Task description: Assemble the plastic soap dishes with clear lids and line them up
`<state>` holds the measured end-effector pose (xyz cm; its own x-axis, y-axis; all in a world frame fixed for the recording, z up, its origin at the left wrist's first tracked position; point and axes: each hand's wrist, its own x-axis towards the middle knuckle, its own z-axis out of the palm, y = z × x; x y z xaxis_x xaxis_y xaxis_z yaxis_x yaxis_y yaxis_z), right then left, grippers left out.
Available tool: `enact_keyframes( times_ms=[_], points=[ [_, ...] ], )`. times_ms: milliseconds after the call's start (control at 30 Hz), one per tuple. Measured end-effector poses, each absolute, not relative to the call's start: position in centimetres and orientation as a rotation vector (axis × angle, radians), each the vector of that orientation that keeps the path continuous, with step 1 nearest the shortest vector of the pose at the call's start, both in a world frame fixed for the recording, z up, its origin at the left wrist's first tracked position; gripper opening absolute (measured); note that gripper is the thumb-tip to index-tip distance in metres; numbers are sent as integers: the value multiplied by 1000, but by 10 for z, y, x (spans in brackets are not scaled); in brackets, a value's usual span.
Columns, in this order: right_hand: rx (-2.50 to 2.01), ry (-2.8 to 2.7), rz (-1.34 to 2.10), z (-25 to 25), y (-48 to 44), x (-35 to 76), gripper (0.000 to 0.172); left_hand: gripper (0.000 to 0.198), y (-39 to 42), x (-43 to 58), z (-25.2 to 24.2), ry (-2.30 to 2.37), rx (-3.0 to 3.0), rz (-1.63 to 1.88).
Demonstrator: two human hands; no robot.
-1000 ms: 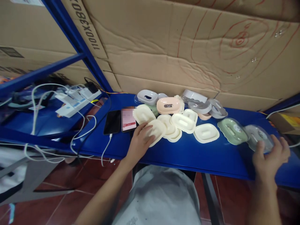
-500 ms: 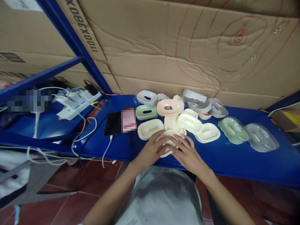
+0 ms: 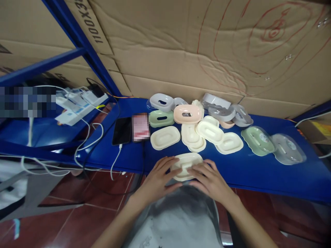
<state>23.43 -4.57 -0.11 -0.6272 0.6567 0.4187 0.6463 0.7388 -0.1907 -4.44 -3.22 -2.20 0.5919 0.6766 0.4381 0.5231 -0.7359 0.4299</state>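
At the table's front edge, a cream oval soap dish (image 3: 190,158) sits between my two hands. My left hand (image 3: 159,177) grips its left side, fingers over the rim. From the right, my right hand (image 3: 210,179) holds the other side, its fingertips reaching over the dish's middle. Just beyond lie more cream dishes: one flat at the left (image 3: 165,137), an overlapping pair in the middle (image 3: 190,135), and others at the right (image 3: 229,143). The undersides of the held dish are hidden.
Behind stand a peach slotted dish (image 3: 178,118), a green one (image 3: 155,119) and several grey ones (image 3: 221,113). Clear-covered green (image 3: 258,150) and grey (image 3: 287,153) dishes lie right. A black phone (image 3: 121,131) with a cable and a power strip (image 3: 77,115) are left. Cardboard (image 3: 160,44) walls the back.
My hands have drawn the cream dish toward me, away from the overlapping cream dishes, to the table's front edge. Those dishes now show uncovered. The view has shifted slightly.
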Motion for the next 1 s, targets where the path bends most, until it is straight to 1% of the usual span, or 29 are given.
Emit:
enact_keyframes(
  times_ms=[67,133,233,400,467,533,600,667,733,800,867,1000],
  points=[
    [-962,-2428,8,11,-22,235,31,34,-32,-42,-25,991,2549,882],
    [-1026,-2396,-111,25,10,238,33,34,-31,-42,-26,1002,2519,895],
    [-1167,-2408,-274,42,66,242,40,34,-30,-43,-23,1057,2457,914],
    [-1164,-2415,-281,41,131,241,45,27,-29,-46,-20,1045,2315,979],
    [-1137,-2377,-267,39,133,239,41,25,-28,-46,-22,1024,2284,1000],
    [-1109,-2315,-249,40,118,238,31,31,-28,-47,-26,1031,2275,1007],
    [-1077,-2266,-220,42,87,240,24,47,-28,-48,-30,1064,2254,1033],
    [-1053,-2233,-140,42,44,244,26,63,-28,-49,-34,1085,2211,1088],
    [-1060,-2176,27,36,0,251,32,73,-28,-50,-37,1078,2164,1134],
    [-1104,-2120,155,23,-38,257,36,79,-27,-50,-39,1055,2149,1130],
    [-1140,-2088,222,7,-64,260,35,81,-27,-51,-39,1041,2159,1092],
    [-1178,-2056,276,-14,-78,254,34,85,-26,-51,-39,1041,2181,1032]
  ],
)
